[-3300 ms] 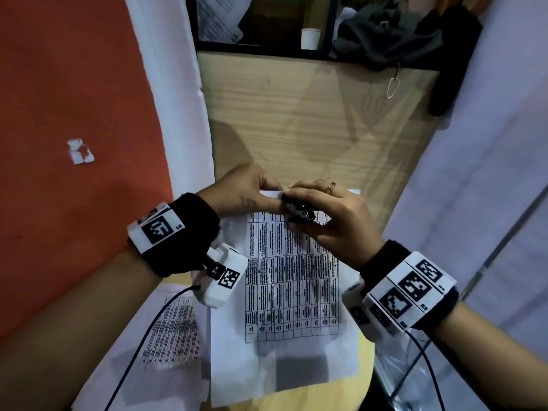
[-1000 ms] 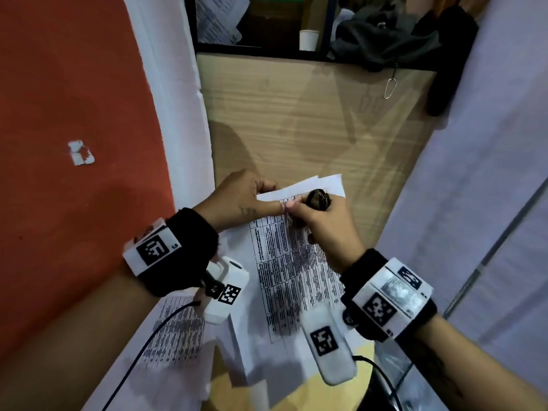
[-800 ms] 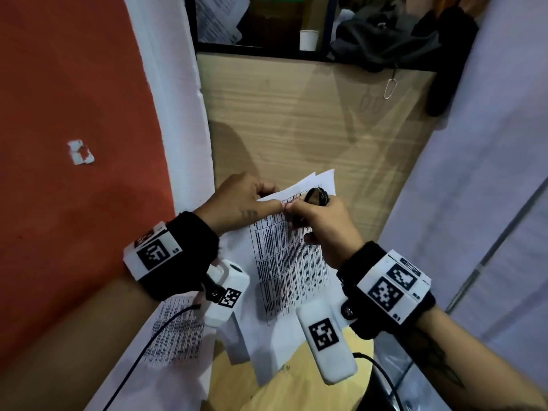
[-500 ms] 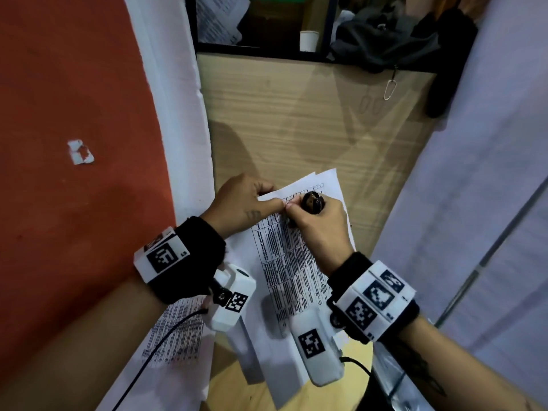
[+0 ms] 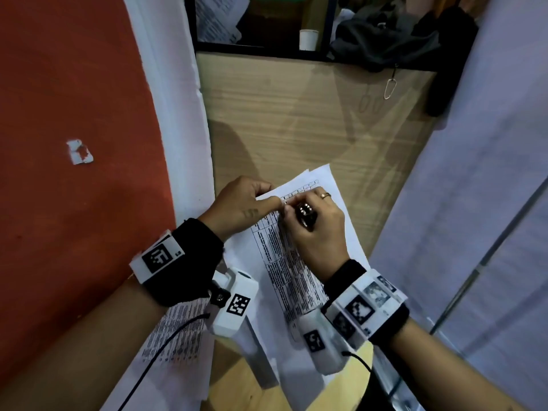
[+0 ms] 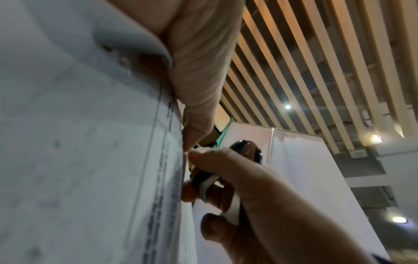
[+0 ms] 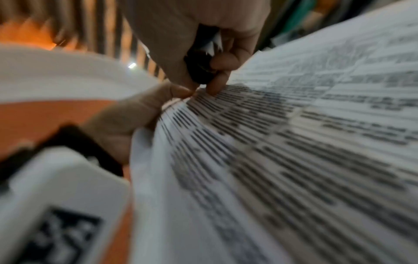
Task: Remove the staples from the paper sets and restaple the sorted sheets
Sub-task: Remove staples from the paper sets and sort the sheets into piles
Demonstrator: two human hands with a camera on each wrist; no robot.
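A stapled paper set [image 5: 299, 262] printed with a table lies slanted on the wooden desk [image 5: 296, 123]. My left hand [image 5: 274, 203] pinches its top-left corner between thumb and fingers. My right hand [image 5: 289, 209] grips a small black staple remover [image 5: 307, 217], its tip down at that same corner beside my left thumb. The left wrist view has the remover [image 6: 247, 151] with a metal jaw in the right hand [image 6: 260, 196] against the sheet [image 6: 79, 142]. In the blurred right wrist view the remover [image 7: 199, 73] meets the paper edge [image 7: 282, 142]. No staple can be made out.
A second printed sheet [image 5: 175, 336] lies under my left wrist at the desk's near left. An orange wall [image 5: 74, 114] bounds the left side and a pale partition [image 5: 474, 203] the right. At the back are a white cup [image 5: 308, 40] and dark cloth [image 5: 385, 40].
The paper set has turned from square to slanted, its far corner swung right. My right hand rolled the remover upright and stayed at the corner; both wrists drifted slightly nearer in the last second.
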